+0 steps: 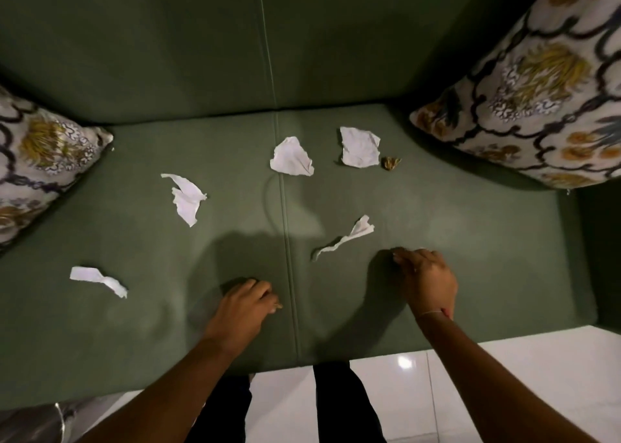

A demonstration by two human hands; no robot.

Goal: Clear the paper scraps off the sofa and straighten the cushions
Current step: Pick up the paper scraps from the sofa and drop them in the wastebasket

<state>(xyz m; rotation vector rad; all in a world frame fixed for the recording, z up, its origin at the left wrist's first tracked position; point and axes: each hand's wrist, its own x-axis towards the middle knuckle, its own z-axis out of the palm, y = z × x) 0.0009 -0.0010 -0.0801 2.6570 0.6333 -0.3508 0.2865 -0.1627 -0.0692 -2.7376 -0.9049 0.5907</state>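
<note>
Five white paper scraps lie scattered on the seat of a green sofa (pixel 470 241). One torn scrap (pixel 291 156) sits near the back of the seat on the centre seam, with a squarer scrap (pixel 359 147) just to its right and a small brown crumpled bit (pixel 390 163) just beside that one. A twisted scrap (pixel 186 199) lies left of the seam, a thin curled strip (pixel 346 237) right of it, and a long scrap (pixel 99 279) lies well apart toward the seat's front left.

The right hand (pixel 425 279) rests knuckles-up on the seat just right of the thin strip, fingers curled under; whether it grips anything I cannot tell. The left hand (pixel 247 303) rests near the seam, fingers bent loosely, with something small and brownish at its fingertips.

A patterned floral cushion (pixel 537 83) leans tilted in the right corner, and a matching cushion (pixel 40 153) lies at the left edge. White glossy floor tiles (pixel 504 375) show below the sofa front.
</note>
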